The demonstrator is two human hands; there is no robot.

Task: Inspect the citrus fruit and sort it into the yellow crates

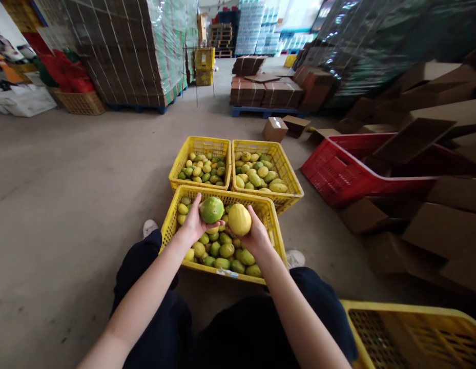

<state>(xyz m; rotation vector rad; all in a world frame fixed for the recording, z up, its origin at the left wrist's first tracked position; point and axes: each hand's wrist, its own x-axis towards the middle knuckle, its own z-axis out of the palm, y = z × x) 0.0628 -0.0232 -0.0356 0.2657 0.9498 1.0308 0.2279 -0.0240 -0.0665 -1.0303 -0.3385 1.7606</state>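
My left hand (194, 221) holds a green fruit (212, 209), with its fingers beneath and the thumb at its left side. Close beside it, a yellow fruit (240, 219) rests in my right hand (255, 233), the thumb along its right edge. Both fruits are held up over the near yellow crate (274, 230), which has many green and yellow fruits (227, 250) in it. Behind it, a back left yellow crate (175, 166) and a back right yellow crate (293, 179) also contain green and yellow fruits.
A red crate (330, 174) with cardboard stands at the right, beside piled cardboard boxes (445, 220). Part of another yellow crate (407, 308) shows at the bottom right. Farther back are a wrapped pallet stack (122, 51) and flat cartons on a blue pallet (256, 110).
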